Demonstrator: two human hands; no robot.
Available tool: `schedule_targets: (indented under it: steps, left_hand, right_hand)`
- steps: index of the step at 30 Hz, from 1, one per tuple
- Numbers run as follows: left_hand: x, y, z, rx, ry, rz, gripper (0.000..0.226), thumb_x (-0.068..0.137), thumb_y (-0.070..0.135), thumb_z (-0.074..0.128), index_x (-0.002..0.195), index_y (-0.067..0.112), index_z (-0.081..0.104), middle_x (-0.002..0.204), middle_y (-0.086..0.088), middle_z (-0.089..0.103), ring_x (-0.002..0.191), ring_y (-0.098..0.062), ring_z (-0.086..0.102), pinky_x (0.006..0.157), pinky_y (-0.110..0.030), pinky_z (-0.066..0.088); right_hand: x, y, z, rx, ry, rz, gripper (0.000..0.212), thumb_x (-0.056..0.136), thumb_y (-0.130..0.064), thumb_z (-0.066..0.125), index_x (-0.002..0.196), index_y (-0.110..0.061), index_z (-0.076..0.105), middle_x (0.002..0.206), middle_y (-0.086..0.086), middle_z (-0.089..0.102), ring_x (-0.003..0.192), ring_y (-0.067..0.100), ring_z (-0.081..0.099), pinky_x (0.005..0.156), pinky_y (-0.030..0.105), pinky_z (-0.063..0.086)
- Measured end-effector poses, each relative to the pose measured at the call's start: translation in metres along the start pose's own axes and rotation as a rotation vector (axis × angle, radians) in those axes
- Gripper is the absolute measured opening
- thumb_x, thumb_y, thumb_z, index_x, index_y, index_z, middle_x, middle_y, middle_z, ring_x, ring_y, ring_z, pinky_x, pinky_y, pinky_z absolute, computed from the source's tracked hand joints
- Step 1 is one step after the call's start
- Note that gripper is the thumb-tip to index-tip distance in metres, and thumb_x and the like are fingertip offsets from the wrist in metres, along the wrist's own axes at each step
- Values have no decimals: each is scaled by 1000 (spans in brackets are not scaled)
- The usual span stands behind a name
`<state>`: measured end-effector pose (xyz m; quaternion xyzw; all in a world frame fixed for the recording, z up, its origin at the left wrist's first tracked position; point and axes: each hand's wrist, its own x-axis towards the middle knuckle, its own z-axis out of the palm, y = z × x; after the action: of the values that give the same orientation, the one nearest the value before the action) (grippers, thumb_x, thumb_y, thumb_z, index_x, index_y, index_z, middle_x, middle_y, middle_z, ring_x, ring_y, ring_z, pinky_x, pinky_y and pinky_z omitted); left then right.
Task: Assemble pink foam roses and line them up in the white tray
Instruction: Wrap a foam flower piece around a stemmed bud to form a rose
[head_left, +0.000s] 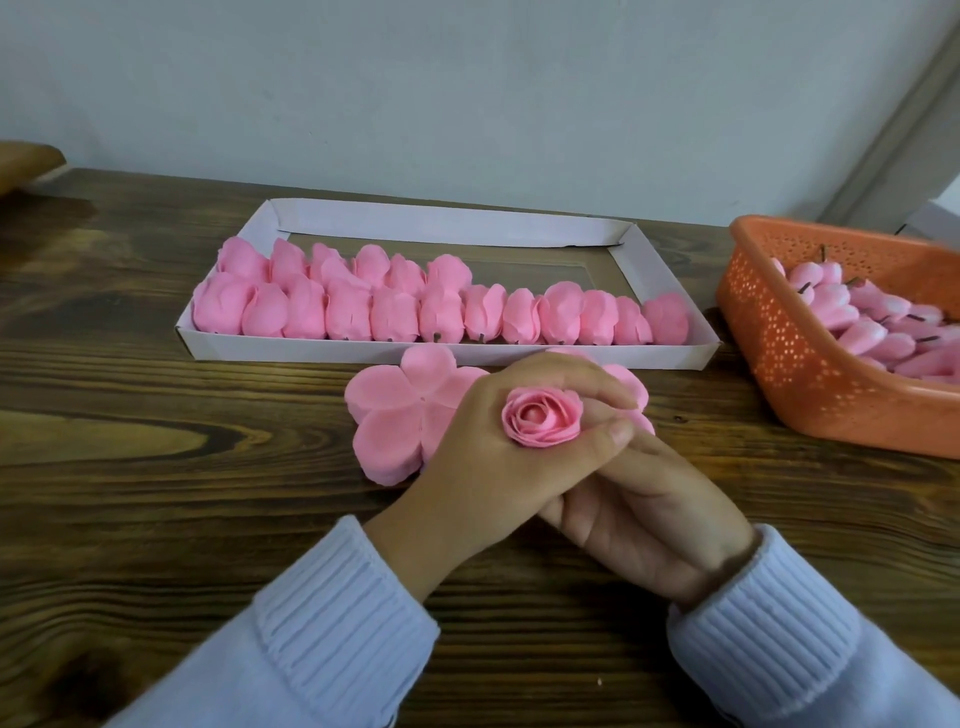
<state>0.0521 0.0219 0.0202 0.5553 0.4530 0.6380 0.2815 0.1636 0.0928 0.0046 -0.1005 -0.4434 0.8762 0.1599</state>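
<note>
Pinching a pink foam rose (543, 418) between curled thumb and forefinger of the left hand (483, 457), just before the white tray (447, 357) with two rows of finished roses (363, 312) inside. Cupping beneath with the right hand (639, 514), grip hidden. Heaped in the orange basket (779, 343): pink buds (857, 322).

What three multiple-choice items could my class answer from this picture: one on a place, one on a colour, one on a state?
1. Where is the orange basket relative to the white tray?
A. right of it
B. inside it
C. left of it

2. What colour are the roses lined up in the tray?
A. white
B. pink
C. orange

3. The rose nearest the camera is:
A. lying in the tray
B. resting in the basket
C. gripped by the left hand

Answers: 1 A, the basket stands beyond the tray's right end. 2 B, every one is pink. 3 C, thumb and forefinger curl round it.
</note>
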Motion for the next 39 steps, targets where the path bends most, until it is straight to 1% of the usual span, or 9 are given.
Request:
schedule_targets:
  steps: [4,9,11,17,22,29,32,36,39]
  left_hand:
    - [-1,-2,-1,-17,39,-39,15,78,7,68,80,22,74,95,11,70,99,-5,64,85,-15,46]
    - [-1,-1,0,-43,9,-64,14,78,5,65,82,16,74,95,11,68,99,-6,64,83,-17,48]
    - [-2,-1,1,-17,-14,-33,15,79,4,65,84,16,72,95,10,69,99,-6,64,85,-17,48]
    - [-1,-1,1,-5,40,18,20,78,1,68,85,20,71,93,12,70,98,-4,65,84,-14,47]
    - [-2,-2,1,-42,33,-15,15,81,6,64,85,18,72,94,11,70,99,-5,64,84,-15,47]
    - [-1,-1,1,-7,18,5,10,80,6,65,85,12,71,96,3,69,98,-3,64,86,-15,45]
    - [-2,-2,0,-30,35,-28,11,81,8,62,84,4,72,96,1,69,97,-4,64,84,-14,45]
    - [-1,-1,1,-74,27,-32,12,82,5,60,85,4,71,94,4,68,94,-2,64,82,-13,45]
    - [-2,-1,2,-41,13,6,12,81,4,63,86,12,70,93,6,69,95,-4,65,84,-15,46]
  right_hand:
    - [2,-1,-1,57,-19,33,41,81,-20,66,120,-10,63,118,7,65,109,19,63,92,32,51]
    - [2,-2,1,11,1,127,34,68,-40,82,96,-22,77,92,-1,71,79,9,68,67,20,55]
    - [1,-1,0,-10,39,105,19,80,-32,70,95,-23,76,94,-1,71,84,9,67,71,22,56]
    - [0,-1,-1,58,-10,17,40,85,-10,56,125,-1,57,122,13,62,117,24,60,99,37,49]
    - [2,0,-1,-19,-52,97,41,69,-44,82,106,-25,74,109,-1,69,103,13,65,90,29,51]
    - [0,-1,-2,86,-103,-24,57,82,-12,73,132,3,49,125,17,61,120,27,57,100,38,48]
    - [1,-2,-2,82,-94,19,49,81,-26,75,126,-13,60,124,10,62,117,22,59,100,37,46]
    - [2,-1,1,-54,48,99,24,82,-37,60,96,-26,76,90,0,69,81,9,66,74,23,53]
    - [0,-1,3,-3,46,29,27,82,-25,57,104,-19,73,102,4,70,96,16,66,83,28,54]
